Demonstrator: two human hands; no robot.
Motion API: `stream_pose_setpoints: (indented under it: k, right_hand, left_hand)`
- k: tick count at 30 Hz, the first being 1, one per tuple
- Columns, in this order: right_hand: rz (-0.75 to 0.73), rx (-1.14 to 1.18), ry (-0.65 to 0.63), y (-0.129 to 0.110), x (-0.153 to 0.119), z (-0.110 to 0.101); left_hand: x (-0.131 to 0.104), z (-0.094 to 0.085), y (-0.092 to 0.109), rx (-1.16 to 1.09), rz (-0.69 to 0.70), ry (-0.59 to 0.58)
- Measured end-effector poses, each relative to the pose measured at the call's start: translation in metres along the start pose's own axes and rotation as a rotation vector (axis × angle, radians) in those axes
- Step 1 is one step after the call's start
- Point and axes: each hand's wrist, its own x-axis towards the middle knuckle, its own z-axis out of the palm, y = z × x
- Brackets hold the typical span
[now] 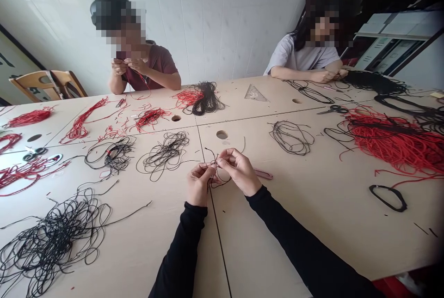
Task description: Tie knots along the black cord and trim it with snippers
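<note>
Over the seam of the table, my left hand [200,180] and my right hand [239,168] meet, fingertips nearly touching. Both pinch a thin black cord [228,180], which loops below the fingers, while one end sticks up above them. Whether there is a knot between the fingertips is too small to tell. Just beyond my right wrist lies a pink-handled tool [263,174], partly hidden by that hand.
Black cord bundles [62,233] lie at left, with red cords [81,122] behind. A red cord pile [391,141], scissors [333,109] and a black loop [387,197] are at right. A clear set square [255,94] lies farther back. Two people sit across, hands on cords.
</note>
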Motion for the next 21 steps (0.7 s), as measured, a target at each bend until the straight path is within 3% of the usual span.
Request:
stream_pose_setpoints:
  k: [8, 13, 21]
  right_hand:
    - [-0.334, -0.438, -0.082, -0.016, -0.01, 0.005]
    - [-0.347, -0.522, -0.122, -0.016, -0.01, 0.004]
    - [-0.353, -0.512, -0.154, -0.014, -0.008, 0.0]
  left_hand:
    - [-0.002, -0.001, -0.003, 0.146, 0.097, 0.045]
    - [-0.003, 0.0, -0.005, 0.299, 0.213, 0.074]
    - [0.0, -0.005, -0.007, 0.249, 0.197, 0.08]
